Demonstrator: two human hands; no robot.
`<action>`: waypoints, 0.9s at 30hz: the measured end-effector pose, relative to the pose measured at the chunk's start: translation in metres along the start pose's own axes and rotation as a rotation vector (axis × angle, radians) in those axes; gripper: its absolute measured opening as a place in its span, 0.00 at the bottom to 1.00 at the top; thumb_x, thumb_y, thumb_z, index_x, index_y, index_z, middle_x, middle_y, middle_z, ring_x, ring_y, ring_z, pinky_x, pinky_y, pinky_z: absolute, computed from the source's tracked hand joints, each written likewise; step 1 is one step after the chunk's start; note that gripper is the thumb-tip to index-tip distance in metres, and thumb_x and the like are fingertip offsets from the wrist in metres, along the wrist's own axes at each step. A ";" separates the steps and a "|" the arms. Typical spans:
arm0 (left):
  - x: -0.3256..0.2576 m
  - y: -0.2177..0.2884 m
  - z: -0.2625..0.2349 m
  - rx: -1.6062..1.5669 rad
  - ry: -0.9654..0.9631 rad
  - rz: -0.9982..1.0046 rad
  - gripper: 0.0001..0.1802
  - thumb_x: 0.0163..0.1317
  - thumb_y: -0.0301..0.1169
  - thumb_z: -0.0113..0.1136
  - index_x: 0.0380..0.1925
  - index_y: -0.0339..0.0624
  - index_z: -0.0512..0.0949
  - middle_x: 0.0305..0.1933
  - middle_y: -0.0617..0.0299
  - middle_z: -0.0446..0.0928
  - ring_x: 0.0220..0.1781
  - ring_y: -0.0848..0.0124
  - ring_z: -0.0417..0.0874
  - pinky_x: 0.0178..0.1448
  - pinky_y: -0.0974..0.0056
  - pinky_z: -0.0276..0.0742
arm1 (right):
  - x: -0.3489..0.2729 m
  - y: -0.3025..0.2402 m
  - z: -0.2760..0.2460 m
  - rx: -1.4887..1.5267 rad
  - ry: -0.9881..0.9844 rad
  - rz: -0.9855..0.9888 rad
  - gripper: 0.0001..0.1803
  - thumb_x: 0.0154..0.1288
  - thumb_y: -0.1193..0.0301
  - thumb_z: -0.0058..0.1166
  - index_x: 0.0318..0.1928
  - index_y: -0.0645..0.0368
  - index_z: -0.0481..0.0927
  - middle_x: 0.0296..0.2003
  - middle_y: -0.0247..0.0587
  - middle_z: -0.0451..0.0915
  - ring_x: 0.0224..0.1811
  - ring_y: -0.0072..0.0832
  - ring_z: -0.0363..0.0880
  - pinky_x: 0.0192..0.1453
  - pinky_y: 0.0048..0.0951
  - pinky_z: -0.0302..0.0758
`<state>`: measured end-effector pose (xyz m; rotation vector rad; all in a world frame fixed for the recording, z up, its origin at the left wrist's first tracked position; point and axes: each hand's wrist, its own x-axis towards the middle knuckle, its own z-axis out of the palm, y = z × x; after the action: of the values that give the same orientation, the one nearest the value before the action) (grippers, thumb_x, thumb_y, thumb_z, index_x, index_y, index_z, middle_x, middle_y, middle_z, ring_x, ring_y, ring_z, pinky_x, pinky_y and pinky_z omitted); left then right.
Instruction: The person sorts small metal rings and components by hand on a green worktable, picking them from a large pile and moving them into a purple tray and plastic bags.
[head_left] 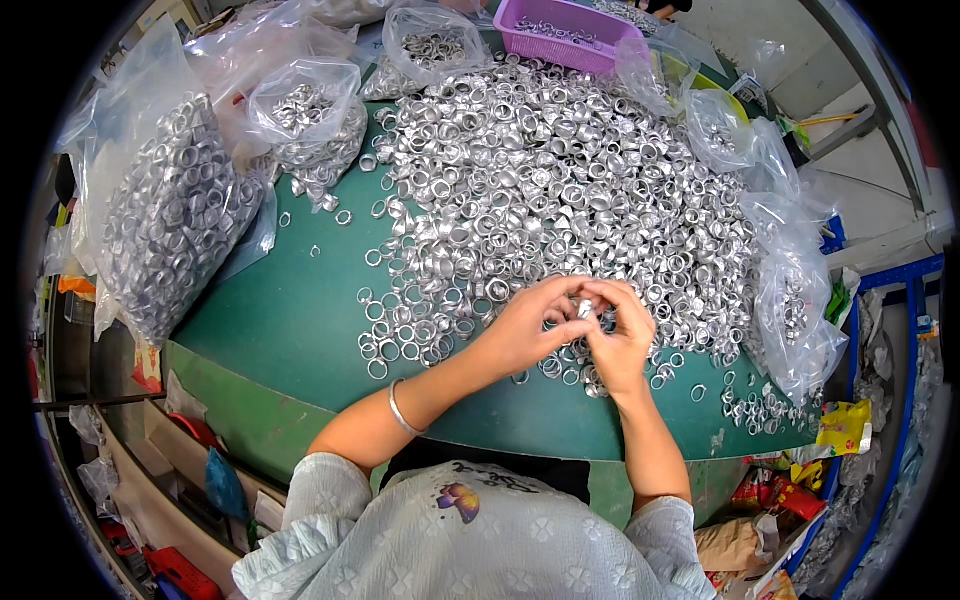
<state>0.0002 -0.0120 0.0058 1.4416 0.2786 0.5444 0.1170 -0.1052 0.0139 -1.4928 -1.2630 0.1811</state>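
Note:
Over the near edge of a big pile of silver-coloured metal rings (560, 170), my two hands meet at the fingertips. Between them is a small silver ring (586, 308), partly covered by the fingers. My left hand (535, 318) is closed in a pinch, its thumb against the ring. My right hand (622, 335) closes on the same ring from the other side, fingers curled. Loose rings lie on the green table (270, 330) beneath and around both hands. A silver bangle (402, 410) circles my left wrist.
At left stands a large clear bag (175, 215) full of rings, with a smaller open bag (310, 125) beside it. A purple basket (570, 48) sits behind the pile. More plastic bags (790, 290) line the right side, near a blue metal frame (912, 350).

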 end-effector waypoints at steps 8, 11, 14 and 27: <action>0.004 -0.006 -0.008 -0.068 0.074 -0.064 0.14 0.57 0.21 0.56 0.45 0.35 0.74 0.47 0.59 0.71 0.42 0.76 0.75 0.42 0.71 0.74 | 0.031 0.028 -0.022 -0.284 -0.042 0.101 0.16 0.56 0.75 0.54 0.46 0.63 0.75 0.46 0.47 0.74 0.49 0.38 0.72 0.55 0.34 0.66; 0.007 -0.009 -0.007 -0.138 0.107 -0.053 0.15 0.57 0.19 0.55 0.45 0.34 0.72 0.48 0.58 0.71 0.50 0.74 0.73 0.47 0.72 0.74 | 0.026 0.032 -0.012 -0.674 -0.333 -0.014 0.28 0.53 0.65 0.58 0.55 0.61 0.68 0.59 0.55 0.60 0.64 0.50 0.54 0.64 0.45 0.54; 0.008 -0.007 -0.015 -0.136 0.246 -0.017 0.15 0.57 0.19 0.54 0.46 0.35 0.71 0.47 0.59 0.73 0.52 0.73 0.72 0.52 0.69 0.71 | 0.007 0.013 -0.004 -0.717 -0.512 0.024 0.33 0.53 0.62 0.58 0.58 0.60 0.65 0.63 0.57 0.52 0.67 0.50 0.47 0.66 0.46 0.52; 0.008 -0.003 -0.020 -0.204 0.313 -0.105 0.12 0.61 0.25 0.52 0.45 0.35 0.72 0.36 0.66 0.75 0.35 0.83 0.72 0.35 0.78 0.67 | 0.010 0.011 -0.016 -0.522 -0.095 0.071 0.13 0.52 0.74 0.58 0.39 0.63 0.77 0.39 0.46 0.75 0.44 0.40 0.71 0.49 0.34 0.66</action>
<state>-0.0017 0.0090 0.0012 1.1353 0.5288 0.6928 0.1382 -0.1053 0.0159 -1.9939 -1.4015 -0.0383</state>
